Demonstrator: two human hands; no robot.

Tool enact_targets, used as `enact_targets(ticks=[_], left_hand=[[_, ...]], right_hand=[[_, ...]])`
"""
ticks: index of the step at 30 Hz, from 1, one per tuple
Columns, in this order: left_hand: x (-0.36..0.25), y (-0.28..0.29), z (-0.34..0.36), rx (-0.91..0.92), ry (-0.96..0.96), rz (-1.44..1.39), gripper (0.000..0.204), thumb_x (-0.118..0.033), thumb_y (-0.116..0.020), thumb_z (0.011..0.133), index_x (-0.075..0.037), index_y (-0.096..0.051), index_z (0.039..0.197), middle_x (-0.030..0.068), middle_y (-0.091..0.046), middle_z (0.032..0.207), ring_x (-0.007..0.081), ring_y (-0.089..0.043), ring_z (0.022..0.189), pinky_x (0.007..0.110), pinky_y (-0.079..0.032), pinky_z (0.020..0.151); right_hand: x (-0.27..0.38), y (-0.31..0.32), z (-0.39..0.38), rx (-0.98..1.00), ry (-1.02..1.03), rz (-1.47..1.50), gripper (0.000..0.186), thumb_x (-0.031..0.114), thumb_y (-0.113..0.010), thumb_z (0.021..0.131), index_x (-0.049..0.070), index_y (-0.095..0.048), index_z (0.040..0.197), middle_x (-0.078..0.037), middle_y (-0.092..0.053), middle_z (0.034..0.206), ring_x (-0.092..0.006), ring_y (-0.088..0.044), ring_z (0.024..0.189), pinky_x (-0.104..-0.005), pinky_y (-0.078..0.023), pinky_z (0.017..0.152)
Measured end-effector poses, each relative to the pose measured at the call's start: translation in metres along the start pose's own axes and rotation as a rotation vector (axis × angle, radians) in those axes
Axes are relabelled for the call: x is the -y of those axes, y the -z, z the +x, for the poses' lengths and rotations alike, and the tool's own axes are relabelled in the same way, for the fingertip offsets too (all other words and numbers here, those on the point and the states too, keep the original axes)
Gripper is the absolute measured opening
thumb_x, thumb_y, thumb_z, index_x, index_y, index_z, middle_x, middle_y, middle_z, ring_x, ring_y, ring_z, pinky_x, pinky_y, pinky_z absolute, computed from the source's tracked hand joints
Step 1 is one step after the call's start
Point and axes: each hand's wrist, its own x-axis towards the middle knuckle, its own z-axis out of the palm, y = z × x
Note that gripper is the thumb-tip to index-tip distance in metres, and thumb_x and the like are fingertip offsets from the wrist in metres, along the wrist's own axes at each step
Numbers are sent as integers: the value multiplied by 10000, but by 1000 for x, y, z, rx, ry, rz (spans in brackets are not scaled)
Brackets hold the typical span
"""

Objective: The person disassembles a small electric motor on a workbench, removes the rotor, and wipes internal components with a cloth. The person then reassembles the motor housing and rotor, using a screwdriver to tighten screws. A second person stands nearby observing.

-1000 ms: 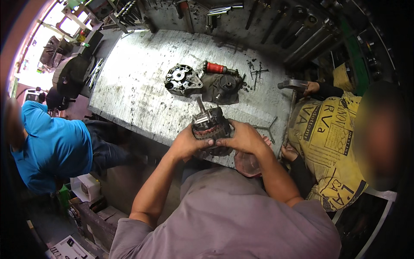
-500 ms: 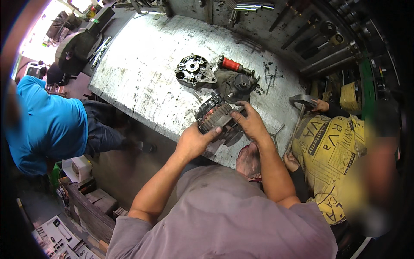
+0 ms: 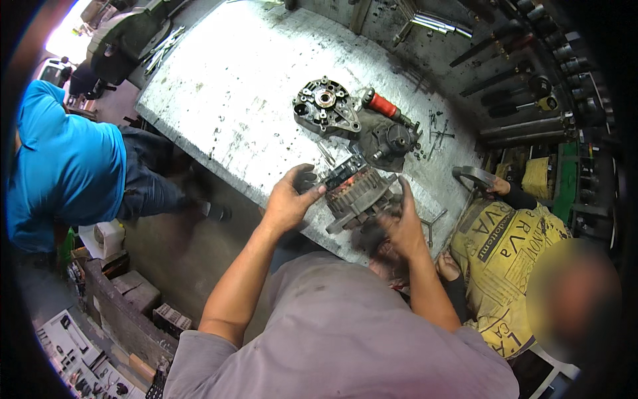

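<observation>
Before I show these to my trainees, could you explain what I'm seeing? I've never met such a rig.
There is no robot: a person works bare-handed. Every picture comes from a fisheye camera on their head, looking down. On the worn workbench lie what looks like an alternator end housing, a red-gripped tool, perhaps an air ratchet, a dark part with a round hub, and loose bolts. A ribbed alternator body is between the left hand, whose thumb is at its edge, and the right hand, where blur hides the grip. Two others are nearby, one in a blue shirt, one in yellow clothing.
</observation>
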Motion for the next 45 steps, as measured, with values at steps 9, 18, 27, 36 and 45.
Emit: enact_targets(ticks=[9, 18, 27, 36, 45], left_hand=[[17, -12, 3, 171, 3, -131, 620, -310, -820, 1034, -4, -617, 1534, 193, -750, 1320, 190, -751, 1033, 377, -605, 909], [1, -14, -27, -43, -12, 123, 695, -409, -944, 885, 19, -699, 1374, 172, -769, 1122, 309, -770, 1066, 438, -610, 985], [-19, 31, 21, 59, -560, 461, 837, -372, -959, 818, -172, -631, 1561, 187, -489, 1652, 413, -486, 1511, 519, -418, 1284], [-15, 29, 75, 488, -377, 169, 647, -186, -868, 950, -150, -658, 1561, 145, -700, 1505, 277, -677, 1339, 422, -515, 1195], [-6, 26, 84, 437, -202, 58, 500, -176, -800, 1038, -97, -694, 1520, 83, -816, 1268, 137, -711, 1091, 328, -572, 1018]], right_hand=[[-25, -33, 0, 52, 61, 464, 1247, 482, -958, 859, -28, -231, 1735, -227, -632, 1477, -315, -677, 1301, -438, -525, 1162], [-39, -16, 12, 121, -401, 809, 705, 644, -664, 970, 50, -706, 1348, -137, -778, 1017, -255, -666, 672, -372, -479, 527], [-31, 2, 21, 296, -462, 772, 654, 690, -593, 999, 97, -716, 1247, -107, -799, 990, -206, -749, 794, -324, -511, 540], [3, 2, 29, 341, -703, 792, 754, 832, -516, 977, 169, -702, 1284, -75, -731, 876, -152, -478, 490, -258, -279, 399], [37, 0, 35, 211, -615, 651, 800, 879, -504, 989, 118, -705, 1128, -90, -688, 792, -187, -596, 564, -301, -449, 459]])
